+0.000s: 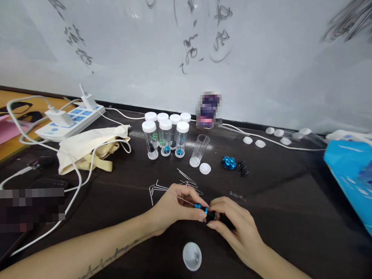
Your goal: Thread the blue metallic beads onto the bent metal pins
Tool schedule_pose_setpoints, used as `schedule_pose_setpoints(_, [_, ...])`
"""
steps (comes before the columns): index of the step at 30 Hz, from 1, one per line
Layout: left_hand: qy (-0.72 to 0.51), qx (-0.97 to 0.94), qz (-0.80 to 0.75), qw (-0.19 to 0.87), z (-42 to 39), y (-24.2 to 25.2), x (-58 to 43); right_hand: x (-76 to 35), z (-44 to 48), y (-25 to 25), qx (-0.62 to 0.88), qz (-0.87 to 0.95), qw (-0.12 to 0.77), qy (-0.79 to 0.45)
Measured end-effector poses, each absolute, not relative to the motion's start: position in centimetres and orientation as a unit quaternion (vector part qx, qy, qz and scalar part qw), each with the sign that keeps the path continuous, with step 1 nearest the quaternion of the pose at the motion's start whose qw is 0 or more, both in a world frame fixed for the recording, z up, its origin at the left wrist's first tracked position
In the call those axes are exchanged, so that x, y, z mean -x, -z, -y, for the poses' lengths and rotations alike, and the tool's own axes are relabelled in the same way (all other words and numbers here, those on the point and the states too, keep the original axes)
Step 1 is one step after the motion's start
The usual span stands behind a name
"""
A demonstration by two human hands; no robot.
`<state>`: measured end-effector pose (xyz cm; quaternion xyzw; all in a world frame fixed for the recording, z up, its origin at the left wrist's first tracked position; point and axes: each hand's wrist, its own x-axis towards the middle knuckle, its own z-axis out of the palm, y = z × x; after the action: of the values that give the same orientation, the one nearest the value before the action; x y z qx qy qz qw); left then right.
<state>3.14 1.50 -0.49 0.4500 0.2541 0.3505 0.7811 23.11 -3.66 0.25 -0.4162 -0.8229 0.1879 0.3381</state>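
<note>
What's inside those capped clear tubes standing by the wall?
The front capped tubes hold parts at the bottom: black ones in one, blue ones in two. Something green shows behind; the rear tubes' contents are mostly covered by the front row.

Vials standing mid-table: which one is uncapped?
The empty clear vial standing right of the capped cluster; the others wear white caps, and a loose cap lies beside it.

A makeshift workroom: scribbled whiteboard wall, loaded power strip, capped vials on a dark table.
</note>
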Motion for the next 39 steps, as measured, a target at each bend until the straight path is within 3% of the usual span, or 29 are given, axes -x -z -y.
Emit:
schedule_pose_setpoints(31, [-0.342, -0.467, -0.263, 0.772, -1.48, 0.53, -3.10, -23.05, 3.56, -0.46, 0.421, 0.831, 0.313, -0.186])
schedule_pose_setpoints(39, [-0.347, -0.464, -0.267, 0.770, -1.57, 0.51, -3.11, -23.01, 3.63, -0.11, 0.416, 0.824, 0.341, -0.176])
